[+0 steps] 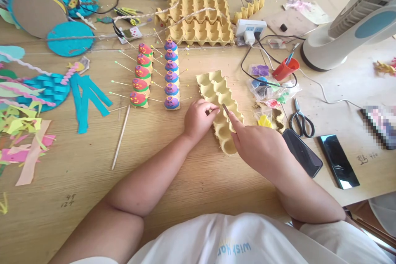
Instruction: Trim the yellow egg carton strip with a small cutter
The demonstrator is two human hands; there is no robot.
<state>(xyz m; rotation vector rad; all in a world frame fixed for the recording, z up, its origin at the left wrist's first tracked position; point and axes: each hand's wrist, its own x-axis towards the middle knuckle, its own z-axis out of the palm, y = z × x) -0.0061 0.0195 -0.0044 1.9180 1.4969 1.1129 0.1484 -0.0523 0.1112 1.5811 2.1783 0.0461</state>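
A pale yellow egg carton piece (229, 143) with two rows of cups lies on the table, slanted toward me. My left hand (199, 120) is closed on its left edge near the middle, thumb and fingers pinched together. In my right hand (258, 144) is a small knife (226, 110), index finger stretched along it, its dark blade over the middle of the carton. The knife's handle is hidden under my palm. Left of the carton stand two painted egg-carton caterpillars, one red and green (141, 73), one purple and blue (171, 77), both with pin-like feelers.
Larger egg trays (201, 33) and a power strip (250, 28) with cables sit at the back. To the right are a fan (343, 29), red cup (285, 70), scissors (301, 123) and phones (338, 161). Blue paper strips (83, 103) and a wooden stick (120, 138) lie left.
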